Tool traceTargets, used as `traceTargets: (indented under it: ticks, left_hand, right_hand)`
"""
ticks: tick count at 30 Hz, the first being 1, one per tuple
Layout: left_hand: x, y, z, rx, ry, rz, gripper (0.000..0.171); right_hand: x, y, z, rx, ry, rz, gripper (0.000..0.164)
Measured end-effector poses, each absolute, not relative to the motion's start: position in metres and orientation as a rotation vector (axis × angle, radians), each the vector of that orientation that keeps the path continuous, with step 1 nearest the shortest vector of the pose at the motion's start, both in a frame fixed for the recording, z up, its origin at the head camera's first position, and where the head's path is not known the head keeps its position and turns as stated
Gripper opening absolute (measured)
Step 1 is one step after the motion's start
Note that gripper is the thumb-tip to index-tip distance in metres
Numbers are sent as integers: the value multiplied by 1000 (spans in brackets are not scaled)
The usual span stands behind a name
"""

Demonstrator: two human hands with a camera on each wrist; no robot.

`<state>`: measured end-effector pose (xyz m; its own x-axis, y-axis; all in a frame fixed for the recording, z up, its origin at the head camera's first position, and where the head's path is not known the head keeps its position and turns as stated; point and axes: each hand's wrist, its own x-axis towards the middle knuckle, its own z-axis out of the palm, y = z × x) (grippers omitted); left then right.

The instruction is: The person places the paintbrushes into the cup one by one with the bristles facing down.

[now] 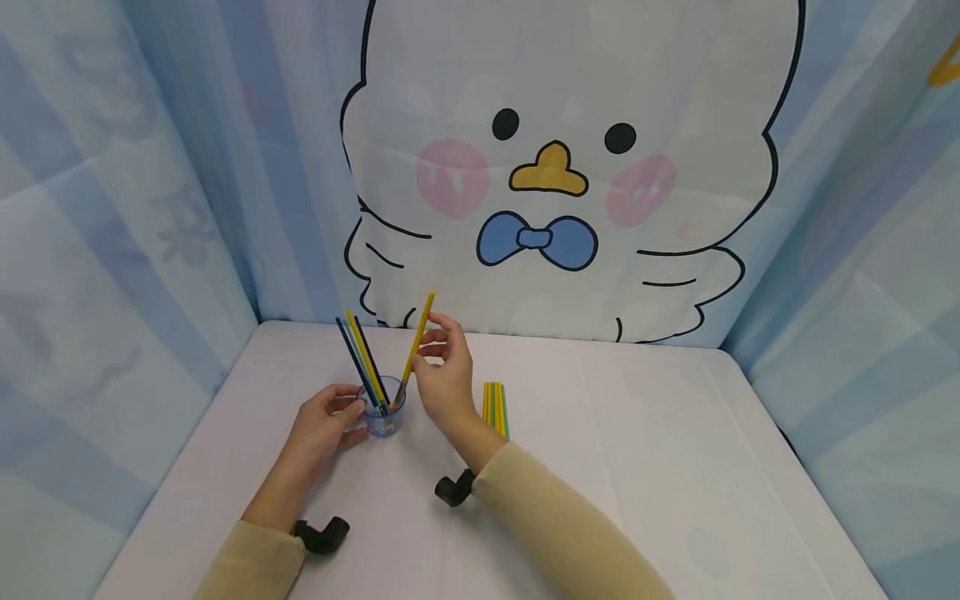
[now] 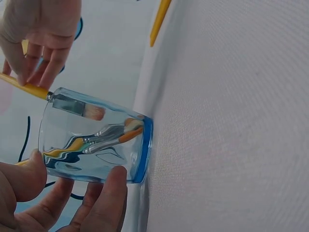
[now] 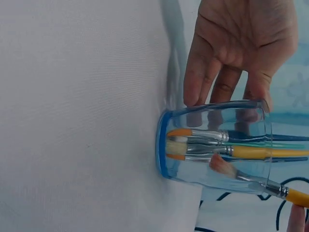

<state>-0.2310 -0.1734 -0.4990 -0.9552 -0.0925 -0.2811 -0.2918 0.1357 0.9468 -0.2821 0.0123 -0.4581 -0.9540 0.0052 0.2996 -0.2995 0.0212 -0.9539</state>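
A clear plastic cup (image 1: 385, 427) with a blue base stands on the table at centre left. My left hand (image 1: 318, 423) holds its side, thumb near the rim and fingers lower down, as the left wrist view shows. Several paintbrushes (image 3: 248, 152) with dark blue, teal and yellow handles lean inside it, bristles down. My right hand (image 1: 447, 382) pinches a yellow-handled paintbrush (image 1: 417, 340). The bristles of that brush hang inside the cup, above its base, in the right wrist view. Its handle points up and slightly right, over the rim.
Several thin sticks with yellow and green handles (image 1: 495, 407) lie side by side on the white table (image 1: 637, 433), right of the cup and partly behind the right forearm. A curtain with a cartoon bird (image 1: 555, 283) hangs behind the table's back edge.
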Motion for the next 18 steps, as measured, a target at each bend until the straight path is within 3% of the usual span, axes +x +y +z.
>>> traceTargets:
  ticks: [18]
  left_hand:
    - [-230, -174, -498, -370, 2253, 1957, 40]
  right_hand:
    - [-286, -1, -477, 363, -2318, 1840, 69]
